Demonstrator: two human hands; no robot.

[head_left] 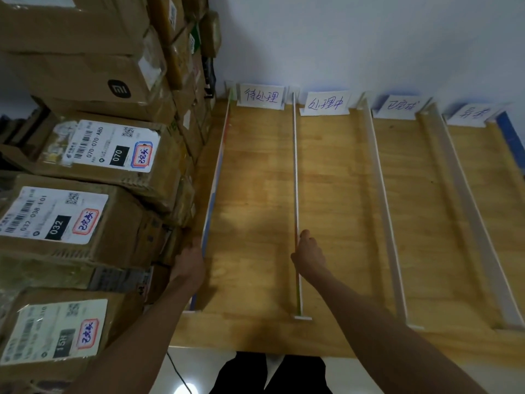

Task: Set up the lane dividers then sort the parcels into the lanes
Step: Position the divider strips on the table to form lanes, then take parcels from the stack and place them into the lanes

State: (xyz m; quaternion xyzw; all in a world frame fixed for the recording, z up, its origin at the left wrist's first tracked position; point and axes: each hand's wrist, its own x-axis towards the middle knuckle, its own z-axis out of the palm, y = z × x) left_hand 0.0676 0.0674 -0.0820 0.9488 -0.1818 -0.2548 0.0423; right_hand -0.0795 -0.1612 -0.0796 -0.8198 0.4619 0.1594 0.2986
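Observation:
Several thin white lane dividers stand upright on a wooden table, running from the wall toward me. My left hand grips the near part of the leftmost divider. My right hand pinches the second divider near its front end. Two more dividers stand to the right. Handwritten paper lane labels lean against the wall at the head of each lane. Cardboard parcels with shipping labels are stacked at the left. No parcel lies in the lanes.
The parcel stack reaches right up to the table's left edge, with more boxes piled high behind. A blue strip borders the far right lane. A white wall stands behind. A dark cable lies on the floor below the table's front edge.

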